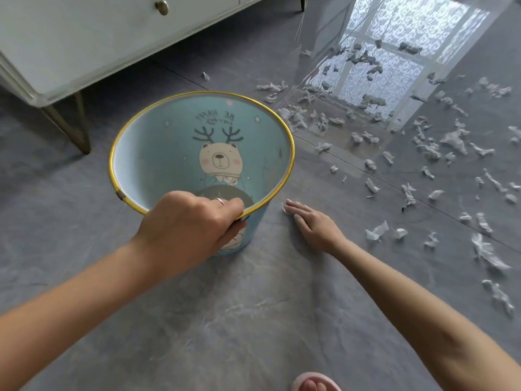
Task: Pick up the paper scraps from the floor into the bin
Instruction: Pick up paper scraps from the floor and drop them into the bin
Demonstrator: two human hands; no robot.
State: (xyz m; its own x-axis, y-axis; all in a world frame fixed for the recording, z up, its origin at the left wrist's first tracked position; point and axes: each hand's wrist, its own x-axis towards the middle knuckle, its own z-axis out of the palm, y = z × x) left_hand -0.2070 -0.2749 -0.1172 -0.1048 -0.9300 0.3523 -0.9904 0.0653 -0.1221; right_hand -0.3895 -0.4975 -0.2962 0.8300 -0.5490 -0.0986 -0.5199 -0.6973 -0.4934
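Bin [146, 153]: pale blue, yellow rim, antlered-bear print on the inner wall; stands upright on the grey floor [253, 306], left of centre, near the front corner of a cabinet [84, 46]. Left hand [191, 221]: wears a ring [219, 201]; grips the bin's near rim, fingers curled over it to the inside, thumb against the outer wall. Right hand [313, 224]: released, grasps nothing; lies palm down on the floor just right of the bin, fingers straight and together, fingertips touching a small scrap [284, 208]. Scraps [454, 139]: white, crumpled, many; lie strewn over the floor to the right of the bin and beyond it, mostly well apart from it, thickest around a bright window reflection [394, 52] in the glossy tiles; a few lie near the right forearm. Cabinet: pale, upper left; carries a round brass knob [162, 7] and stands on a slim metal leg [70, 122]. Slipper [313, 383]: pink, toes showing, cut off by the bottom edge.
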